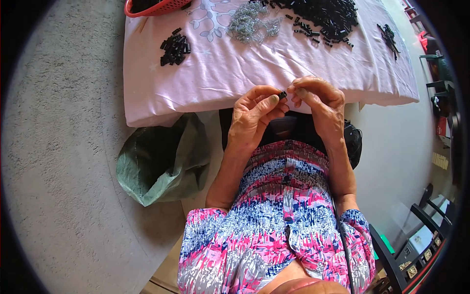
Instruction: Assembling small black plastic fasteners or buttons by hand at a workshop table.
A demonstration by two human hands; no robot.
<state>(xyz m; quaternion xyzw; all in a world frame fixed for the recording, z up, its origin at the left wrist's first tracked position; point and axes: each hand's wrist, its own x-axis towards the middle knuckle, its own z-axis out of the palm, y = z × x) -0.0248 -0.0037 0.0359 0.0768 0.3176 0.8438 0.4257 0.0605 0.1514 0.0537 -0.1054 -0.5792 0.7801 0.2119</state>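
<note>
Between the thumb and fingers of my left hand (254, 112) is a small black plastic piece (282, 95), held just past the table's near edge. Close beside it on the right, my right hand (320, 100) has its thumb and fingertips pinched together; whatever sits in that pinch is too small to make out. On the pink cloth ahead lie a pile of small silvery metal parts (249, 23) and a large heap of black plastic pieces (333, 19). A smaller pile of black pieces (175, 48) rests to the left.
A red plastic basket (154, 9) stands at the table's far left corner. Thin black pieces (388, 40) lie near the right edge of the pink tablecloth (210, 73). On the floor at my left is an open green woven sack (191, 161). Dark wooden furniture (426, 220) stands at right.
</note>
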